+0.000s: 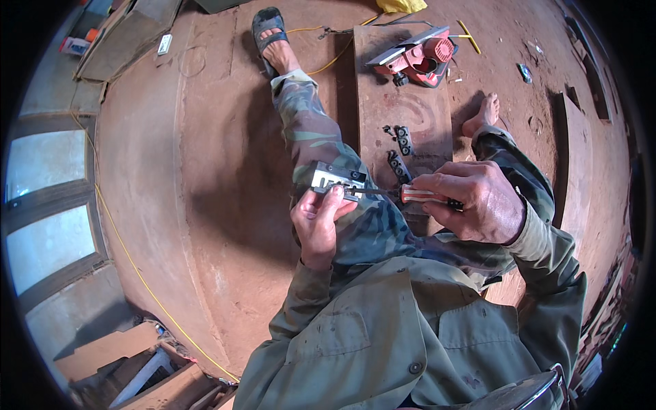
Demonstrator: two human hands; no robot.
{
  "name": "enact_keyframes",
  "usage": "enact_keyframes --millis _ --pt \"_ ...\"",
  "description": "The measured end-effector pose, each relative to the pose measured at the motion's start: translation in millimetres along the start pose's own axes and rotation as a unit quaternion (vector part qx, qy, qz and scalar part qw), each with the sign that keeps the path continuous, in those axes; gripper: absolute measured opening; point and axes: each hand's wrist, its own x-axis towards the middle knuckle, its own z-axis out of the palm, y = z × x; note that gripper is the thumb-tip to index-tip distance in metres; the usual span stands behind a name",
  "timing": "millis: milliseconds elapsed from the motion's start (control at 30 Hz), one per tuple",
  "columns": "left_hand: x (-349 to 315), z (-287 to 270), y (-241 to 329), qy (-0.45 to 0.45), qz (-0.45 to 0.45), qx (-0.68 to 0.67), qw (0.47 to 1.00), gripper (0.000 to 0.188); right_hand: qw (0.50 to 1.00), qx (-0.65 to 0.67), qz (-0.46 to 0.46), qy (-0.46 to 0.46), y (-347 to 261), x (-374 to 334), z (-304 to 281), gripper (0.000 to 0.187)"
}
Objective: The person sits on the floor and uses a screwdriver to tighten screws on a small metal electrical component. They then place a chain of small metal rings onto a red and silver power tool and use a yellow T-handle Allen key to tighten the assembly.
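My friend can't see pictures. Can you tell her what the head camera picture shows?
A seated person's left hand holds a small metal block while the right hand grips a red-handled screwdriver pointed at it. On the wooden plank ahead lies a red power tool.

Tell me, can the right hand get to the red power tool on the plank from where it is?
Probably not without letting go and leaning forward. The right hand is gripping a screwdriver near the lap, and the red power tool sits at the far end of the plank, past the knees. Nothing blocks the way.

Left hand [316, 222] holds metal block [335, 178] — right hand [471, 201] grips screwdriver [420, 195].
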Motion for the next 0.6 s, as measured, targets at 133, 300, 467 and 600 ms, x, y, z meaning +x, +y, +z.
enact_keyframes --millis 133,300,467,600 --pt "0.3 0.0 -0.4 0.001 0.0 0.002 1.0 0.016 1.0 0.005 -0.01 0.006 0.1 2.1 2.5 0.042" --pt "0.8 -0.7 -1.0 0.0 0.005 -0.021 1.0 0.014 1.0 -0.002 -0.008 0.002 0.5 2.9 3.9 0.041" --pt "1.2 -0.8 -2.4 0.001 0.006 -0.021 1.0 0.013 1.0 -0.009 -0.001 -0.012 -3.4 8.4 1.9 0.039" --pt "1.2 0.0 -3.8 0.006 0.007 -0.016 1.0 0.013 0.999 -0.026 0.009 -0.034 -15.2 15.5 -11.9 0.041"
